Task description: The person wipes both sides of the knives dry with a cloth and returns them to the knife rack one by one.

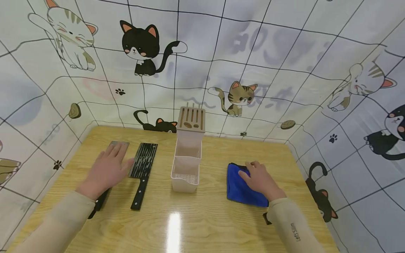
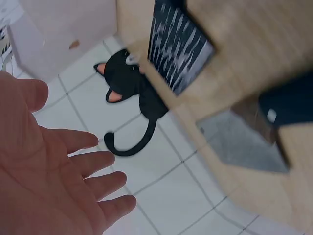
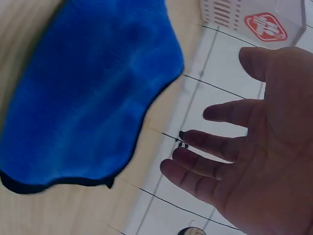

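Note:
My left hand (image 1: 105, 172) is held out with fingers straight above a knife with a grey blade (image 2: 239, 147) and a dark handle (image 1: 102, 200); the hand hides most of that knife. To its right lies a cleaver (image 1: 143, 163) with a black-and-white streaked blade and a riveted black handle. Over on the right, my right hand (image 1: 261, 179) is above a folded blue cloth (image 1: 238, 189) with dark edging. In the right wrist view its fingers are spread and loose, apart from the cloth (image 3: 93, 98).
A pale knife holder (image 1: 186, 172) stands mid-table, with a beige slotted top (image 1: 191, 119) and open compartments. Beneath my right wrist a small dark object (image 1: 267, 218) is partly hidden. Cat-patterned walls (image 1: 196, 52) enclose the wooden table (image 1: 209, 225) at the back and sides.

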Demonstrator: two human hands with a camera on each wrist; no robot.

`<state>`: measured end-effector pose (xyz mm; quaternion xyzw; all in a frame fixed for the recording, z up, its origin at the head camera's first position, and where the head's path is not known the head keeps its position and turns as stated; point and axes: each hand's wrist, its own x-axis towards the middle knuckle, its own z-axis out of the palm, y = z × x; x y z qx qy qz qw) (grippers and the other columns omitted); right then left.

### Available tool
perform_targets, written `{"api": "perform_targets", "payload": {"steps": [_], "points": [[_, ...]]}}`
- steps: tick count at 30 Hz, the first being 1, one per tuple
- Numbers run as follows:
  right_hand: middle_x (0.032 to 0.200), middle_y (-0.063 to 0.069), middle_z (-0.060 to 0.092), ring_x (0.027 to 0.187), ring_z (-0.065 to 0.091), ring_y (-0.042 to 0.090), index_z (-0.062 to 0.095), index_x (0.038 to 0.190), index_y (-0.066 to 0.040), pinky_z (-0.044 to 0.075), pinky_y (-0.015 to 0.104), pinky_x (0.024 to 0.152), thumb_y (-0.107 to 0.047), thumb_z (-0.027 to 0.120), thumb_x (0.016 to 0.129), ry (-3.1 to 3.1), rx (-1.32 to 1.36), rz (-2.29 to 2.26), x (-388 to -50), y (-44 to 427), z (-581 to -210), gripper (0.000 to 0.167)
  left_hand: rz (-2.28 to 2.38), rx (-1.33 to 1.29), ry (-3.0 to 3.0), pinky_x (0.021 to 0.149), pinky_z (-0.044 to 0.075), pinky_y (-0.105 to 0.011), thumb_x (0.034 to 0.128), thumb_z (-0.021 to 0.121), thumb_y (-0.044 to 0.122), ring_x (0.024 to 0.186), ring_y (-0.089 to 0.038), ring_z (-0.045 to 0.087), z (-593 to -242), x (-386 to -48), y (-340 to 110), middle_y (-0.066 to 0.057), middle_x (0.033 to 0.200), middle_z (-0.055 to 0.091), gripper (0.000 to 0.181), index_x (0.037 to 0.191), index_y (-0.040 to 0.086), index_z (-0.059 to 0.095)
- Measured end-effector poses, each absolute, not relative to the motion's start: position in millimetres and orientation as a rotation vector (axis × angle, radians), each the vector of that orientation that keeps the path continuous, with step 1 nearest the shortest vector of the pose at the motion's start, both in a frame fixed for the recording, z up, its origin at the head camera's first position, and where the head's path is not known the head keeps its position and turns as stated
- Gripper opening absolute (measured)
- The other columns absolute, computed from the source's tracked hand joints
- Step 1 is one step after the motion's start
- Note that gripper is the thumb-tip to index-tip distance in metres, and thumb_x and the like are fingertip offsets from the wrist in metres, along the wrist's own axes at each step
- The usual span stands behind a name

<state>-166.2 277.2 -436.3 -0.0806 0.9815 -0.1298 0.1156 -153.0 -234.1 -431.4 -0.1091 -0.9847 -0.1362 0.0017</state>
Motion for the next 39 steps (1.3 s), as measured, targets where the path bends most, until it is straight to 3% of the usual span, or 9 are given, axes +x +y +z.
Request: {"api": "perform_targets", "payload": {"steps": [8,15,18,27,34,39], "points": [[0.148,0.043,0.038,0.137,0.035,0.063,0.05,0.144,0.012,0.036,0.07,0.107,-0.034,0.061,0.104,2.82,-0.168,-0.279,-162,275,-466,0.062,-0.408,-0.37,-3.108,0.113,0.031,-0.067,0.1091,0.046,0.045,0.14,-0.056,0.039,-462,-143,-209,-0.038,0.152,0.04,0.073,0.152,-0.014,0.037],[0.14,0.041,0.044,0.129,0.045,0.06,0.052,0.141,0.012,0.044,0.068,0.101,-0.03,0.072,0.098,2.86,-0.16,-0.246,-163,276,-487,0.064,-0.355,-0.378,-3.064,0.088,0.053,-0.059,0.104,0.059,0.041,0.108,-0.05,0.062,-480,-136,-191,-0.034,0.122,0.061,0.063,0.127,-0.018,0.057],[0.136,0.04,0.048,0.124,0.05,0.059,0.054,0.138,0.012,0.046,0.067,0.1,-0.029,0.073,0.096,2.876,-0.175,-0.21,-163,273,-490,0.062,-0.367,-0.365,-3.079,0.082,0.054,-0.059,0.1029,0.06,0.04,0.1,-0.049,0.062,-485,-135,-187,-0.033,0.113,0.061,0.06,0.117,-0.018,0.06],[0.127,0.037,0.057,0.113,0.059,0.055,0.063,0.127,0.012,0.048,0.063,0.099,-0.029,0.075,0.095,2.922,-0.227,-0.081,-164,266,-494,0.053,-0.305,-0.272,-3.201,0.076,0.055,-0.057,0.1019,0.06,0.043,0.095,-0.05,0.062,-496,-135,-177,-0.034,0.103,0.061,0.064,0.111,-0.02,0.06],[0.124,0.035,0.063,0.115,0.06,0.052,0.067,0.123,0.012,0.049,0.061,0.099,-0.028,0.076,0.095,2.957,-0.248,-0.019,-166,265,-492,0.05,-0.295,-0.168,-3.234,0.054,0.054,-0.046,0.1001,0.062,0.043,0.069,-0.037,0.064,-501,-133,-172,-0.023,0.076,0.059,0.055,0.08,-0.009,0.061],[0.121,0.033,0.065,0.115,0.062,0.049,0.069,0.121,0.012,0.051,0.059,0.097,-0.026,0.078,0.093,2.981,-0.259,-0.033,-169,265,-495,0.048,-0.254,-0.164,-3.219,0.05,0.052,-0.043,0.0985,0.064,0.041,0.06,-0.031,0.06,-501,-130,-171,-0.018,0.067,0.055,0.053,0.072,-0.004,0.056]]}}
